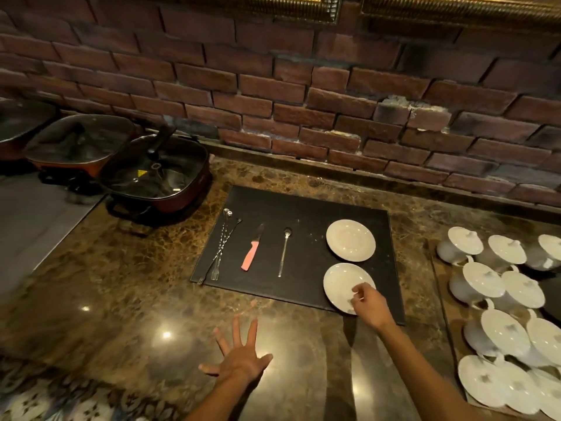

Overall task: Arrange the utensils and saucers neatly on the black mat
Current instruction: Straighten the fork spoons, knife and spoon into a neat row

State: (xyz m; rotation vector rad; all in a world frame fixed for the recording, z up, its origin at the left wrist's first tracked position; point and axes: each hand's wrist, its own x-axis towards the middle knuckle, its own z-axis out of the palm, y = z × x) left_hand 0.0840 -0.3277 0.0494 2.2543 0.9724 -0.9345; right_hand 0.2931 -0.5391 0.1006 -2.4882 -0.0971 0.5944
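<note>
The rectangular black mat (306, 208) lies on the brown marble counter (121, 284) and already carries most of the set. Along its left side lie two long twisted-stem metal forks (219, 250), crossing each other with tines just at the near edge; beside them a knife with a pink handle (251, 253), then a slim metal spoon (284, 251). On the right, a round white saucer (350, 240) sits flat, and a second white saucer (341, 285) lies just nearer, overhanging the front edge slightly. The right hand (370, 305) pinches this saucer's near rim with curled fingers. The left hand (239, 357) hovers over the counter, fingers spread, holding nothing. The task looks nearly done: squaring the near saucer and uncrossing the forks seem all that remains.
</note>
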